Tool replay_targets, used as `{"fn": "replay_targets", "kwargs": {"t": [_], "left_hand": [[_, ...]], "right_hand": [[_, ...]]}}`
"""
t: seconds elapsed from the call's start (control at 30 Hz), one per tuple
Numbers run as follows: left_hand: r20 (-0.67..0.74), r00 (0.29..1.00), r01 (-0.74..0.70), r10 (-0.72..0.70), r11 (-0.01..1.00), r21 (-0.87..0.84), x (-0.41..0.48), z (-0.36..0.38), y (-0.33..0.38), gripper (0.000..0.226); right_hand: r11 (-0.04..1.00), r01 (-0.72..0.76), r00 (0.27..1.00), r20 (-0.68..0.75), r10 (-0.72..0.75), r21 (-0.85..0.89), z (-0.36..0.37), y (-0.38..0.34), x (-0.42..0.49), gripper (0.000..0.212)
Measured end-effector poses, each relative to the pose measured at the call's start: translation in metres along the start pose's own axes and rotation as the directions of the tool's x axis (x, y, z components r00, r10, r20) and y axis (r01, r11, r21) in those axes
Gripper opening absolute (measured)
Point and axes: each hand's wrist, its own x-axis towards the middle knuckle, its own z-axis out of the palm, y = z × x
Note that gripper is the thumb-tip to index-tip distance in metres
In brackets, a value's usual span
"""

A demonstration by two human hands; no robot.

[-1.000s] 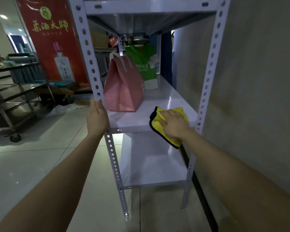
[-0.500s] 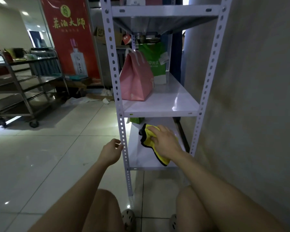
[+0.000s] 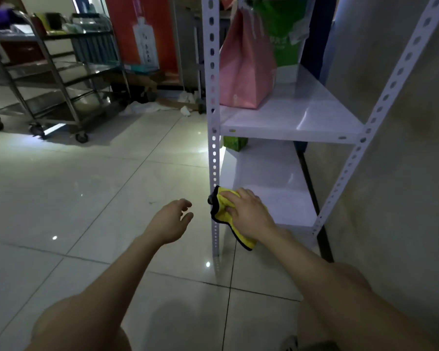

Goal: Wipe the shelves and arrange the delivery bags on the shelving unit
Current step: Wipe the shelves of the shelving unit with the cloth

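A white metal shelving unit (image 3: 292,127) stands against the wall on the right. My right hand (image 3: 247,214) presses a yellow cloth with black trim (image 3: 223,209) onto the front left corner of the bottom shelf (image 3: 276,198). My left hand (image 3: 170,220) hovers open just left of the front post (image 3: 213,153), touching nothing. A pink delivery bag (image 3: 243,69) stands on the middle shelf, with a green bag (image 3: 281,39) behind it. Another green bag (image 3: 235,143) peeks out at the back of the bottom shelf.
A steel wheeled trolley (image 3: 48,79) stands at the far left on the glossy tiled floor (image 3: 86,198). A red banner (image 3: 147,34) and scattered paper litter (image 3: 147,106) lie beyond. The beige wall (image 3: 403,148) runs close along the shelving's right side. My knees show below.
I have crouched lower. My right hand slid the cloth from the middle shelf down to the bottom shelf's front left corner. My left hand let go of the post and now hangs free.
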Motion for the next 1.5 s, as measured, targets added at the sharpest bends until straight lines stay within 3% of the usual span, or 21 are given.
{"fn": "replay_targets", "kwargs": {"t": [0.23,0.37,0.57,0.73,0.93,1.07,1.2,1.3,1.5], "left_hand": [[0.028,0.999,0.02,-0.024,0.99,0.137,-0.001,0.005,-0.056,0.042],[0.208,0.978,-0.062,0.0,0.955,0.289,0.011,0.013,-0.067,0.052],[0.173,0.985,-0.06,0.005,0.947,0.315,0.041,0.005,-0.076,0.048],[0.23,0.972,-0.031,-0.036,0.959,0.28,0.052,0.018,-0.098,0.047],[0.14,0.978,0.135,-0.157,0.979,0.152,0.052,0.025,-0.109,0.04],[0.153,0.939,0.308,-0.308,0.951,0.027,0.025,0.024,-0.095,0.039],[0.258,0.902,0.356,-0.346,0.935,0.01,-0.02,-0.019,-0.06,0.038],[0.316,0.888,0.34,-0.333,0.94,0.038,-0.04,-0.088,-0.031,0.038],[0.294,0.91,0.294,-0.292,0.955,0.037,-0.048,-0.256,0.02,0.038]], "right_hand": [[0.996,0.073,0.994,0.082,-0.078,0.053,0.06,-0.016,0.026,0.044],[0.993,0.094,0.993,0.062,-0.098,0.071,0.099,-0.029,0.028,0.047],[0.995,0.088,0.994,0.055,-0.09,0.039,0.148,-0.03,0.033,0.052],[0.99,0.097,0.987,0.119,-0.109,0.101,0.172,-0.021,0.033,0.053],[0.991,0.052,0.965,0.249,-0.082,0.123,0.18,-0.02,0.026,0.048],[0.989,-0.02,0.938,0.345,-0.033,0.147,0.133,-0.041,0.017,0.046],[0.995,-0.016,0.92,0.392,-0.025,0.102,0.055,-0.076,0.02,0.048],[0.995,-0.038,0.913,0.407,-0.003,0.092,-0.011,-0.108,0.029,0.05],[0.987,-0.105,0.916,0.397,0.048,0.123,-0.146,-0.171,0.065,0.049]]}}
